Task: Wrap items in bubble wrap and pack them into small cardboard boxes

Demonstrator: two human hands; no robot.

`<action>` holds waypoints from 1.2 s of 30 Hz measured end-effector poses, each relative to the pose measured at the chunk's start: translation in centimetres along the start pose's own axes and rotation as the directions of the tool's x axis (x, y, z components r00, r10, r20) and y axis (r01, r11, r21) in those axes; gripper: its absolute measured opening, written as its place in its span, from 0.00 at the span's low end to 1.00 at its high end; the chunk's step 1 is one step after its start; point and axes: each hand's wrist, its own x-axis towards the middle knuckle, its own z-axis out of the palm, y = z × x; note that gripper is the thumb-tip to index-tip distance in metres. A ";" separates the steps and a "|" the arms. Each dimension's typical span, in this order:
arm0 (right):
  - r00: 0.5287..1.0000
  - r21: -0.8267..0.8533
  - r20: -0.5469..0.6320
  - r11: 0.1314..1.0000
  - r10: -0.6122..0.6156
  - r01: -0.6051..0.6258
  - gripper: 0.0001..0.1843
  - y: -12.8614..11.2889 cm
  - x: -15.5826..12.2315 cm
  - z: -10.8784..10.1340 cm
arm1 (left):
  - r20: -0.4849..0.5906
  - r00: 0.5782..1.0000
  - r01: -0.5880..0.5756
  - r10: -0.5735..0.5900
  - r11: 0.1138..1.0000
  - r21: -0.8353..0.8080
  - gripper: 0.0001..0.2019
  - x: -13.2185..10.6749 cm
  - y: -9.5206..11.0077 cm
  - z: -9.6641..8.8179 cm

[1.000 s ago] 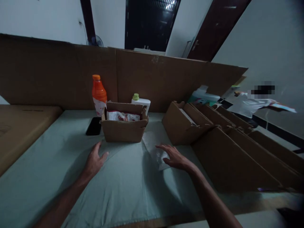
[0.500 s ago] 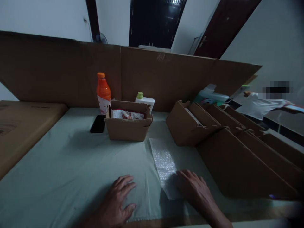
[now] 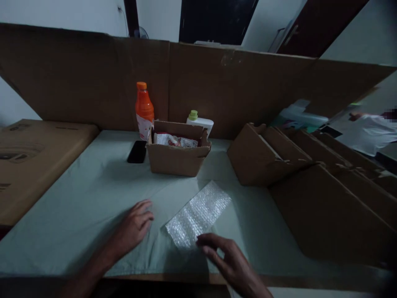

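A sheet of bubble wrap [image 3: 198, 214] lies flat and slanting on the pale green cloth, in the middle of the near half of the table. My right hand [image 3: 229, 258] is at its near right corner, thumb and forefinger slightly apart. Whether the fingertips touch the plastic I cannot tell. To the left of the sheet, my left hand [image 3: 137, 223] is over the cloth with fingers loosely bent, holding nothing. Beyond the wrap stands a small open cardboard box [image 3: 176, 161] with a printed white packet [image 3: 175, 140] inside.
Behind the small box stand an orange bottle [image 3: 144, 109] and a white bottle with a green cap [image 3: 200, 122]. A black phone [image 3: 137, 152] lies beside it. Several cardboard bins [image 3: 328, 211] line the right. A large carton [image 3: 43, 153] is at left; a cardboard wall [image 3: 102, 82] closes the back.
The bubble wrap has turned clockwise and shifted left. My right hand has moved left and its thumb now shows. My left hand has drawn away to the left. The view has tilted down slightly.
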 end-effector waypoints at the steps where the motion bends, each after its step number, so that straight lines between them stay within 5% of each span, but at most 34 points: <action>1: 0.997 -0.053 -0.075 0.998 -0.024 0.020 0.21 0.6 1.0 -0.9 | -0.064 0.998 0.023 -0.022 1.000 0.008 0.12 0.1 -0.7 -0.7; 4: 0.956 -0.291 -0.265 0.955 -0.128 0.047 0.17 3.0 4.9 -3.9 | -0.135 0.987 0.085 -0.081 0.996 0.023 0.08 0.7 0.1 -0.7; 7: 0.919 -0.522 -0.376 0.847 -0.118 -0.105 0.17 4.9 9.1 -6.4 | 0.033 0.992 0.115 -0.118 0.990 0.080 0.06 1.5 4.2 2.0; 11: 0.896 -0.567 -0.442 0.789 -0.049 -0.236 0.14 5.9 12.0 -7.4 | 0.167 0.979 0.093 -0.116 0.986 0.139 0.05 2.4 7.6 5.3; 17: 0.903 -0.456 -0.429 0.872 -0.040 -0.178 0.12 5.9 8.5 -4.0 | 0.251 0.946 0.195 -0.204 0.979 0.060 0.06 2.3 5.3 3.3; 19: 0.858 -0.266 -0.514 0.950 0.001 -0.160 0.14 5.9 6.5 -3.1 | 0.258 0.935 0.248 -0.244 0.969 0.019 0.04 1.9 5.2 2.9; 23: 0.745 0.102 -0.657 0.993 0.115 -0.063 0.17 4.5 4.1 -2.2 | 0.239 0.947 0.228 -0.217 0.974 -0.019 0.31 1.7 6.9 4.6; 26: 0.685 0.207 -0.722 0.975 0.097 0.080 0.18 2.1 3.4 -2.4 | 0.313 0.930 0.239 -0.193 0.964 -0.116 0.38 2.4 8.2 6.1; 31: 0.577 0.229 -0.814 0.947 0.061 0.223 0.21 0.2 3.2 -3.3 | 0.496 0.858 0.345 -0.131 0.863 -0.370 0.13 3.0 8.0 4.8; 34: 0.591 0.156 -0.805 0.980 0.054 0.122 0.22 2.2 3.3 -3.1 | 0.476 0.862 0.445 -0.174 0.709 -0.547 0.15 3.3 5.6 2.2; 36: 0.660 -0.001 -0.752 1.000 -0.002 0.002 0.21 4.1 3.4 -2.4 | 0.403 0.884 0.442 -0.235 0.701 -0.560 0.20 4.0 3.5 0.5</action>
